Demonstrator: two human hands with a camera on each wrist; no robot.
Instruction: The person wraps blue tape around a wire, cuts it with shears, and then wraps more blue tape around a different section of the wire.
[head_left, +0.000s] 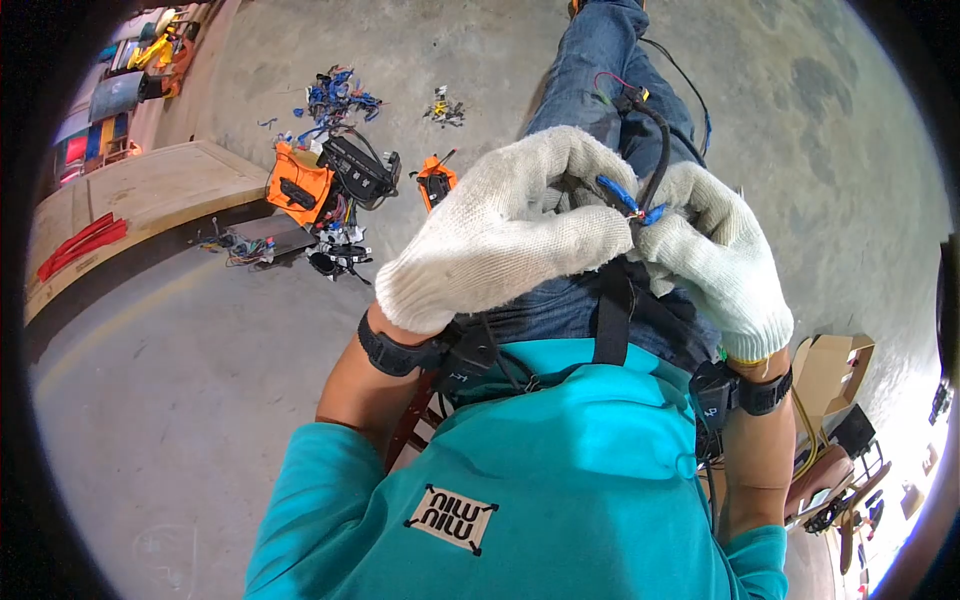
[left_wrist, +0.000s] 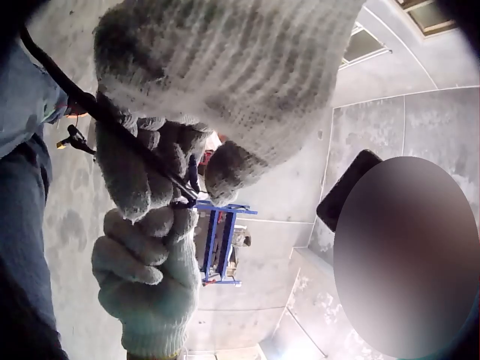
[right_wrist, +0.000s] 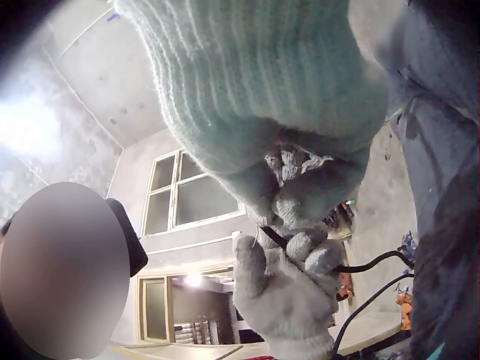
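Note:
My gloved left hand [head_left: 530, 215] and gloved right hand [head_left: 715, 245] meet over the lap, thumbs and fingers curled in. Between their fingertips they pinch the end of a black cable [head_left: 657, 150], where short blue wires [head_left: 616, 193] stick out. Bare strands show near the right thumb. In the left wrist view the cable [left_wrist: 112, 120] runs down across the left glove [left_wrist: 225, 60] to the fingertips of the right glove [left_wrist: 146, 281]. In the right wrist view a dark piece of cable [right_wrist: 273, 235] shows between the gloves. The fingers hide much of the held end.
On the floor lie a pile of blue wire scraps [head_left: 340, 97], a small yellow-and-dark pile [head_left: 444, 108], orange casings [head_left: 297, 183] and a black device [head_left: 358, 168]. Red strips [head_left: 82, 245] lie on a wooden board [head_left: 165, 185] at left. A cardboard box [head_left: 832, 370] stands at right.

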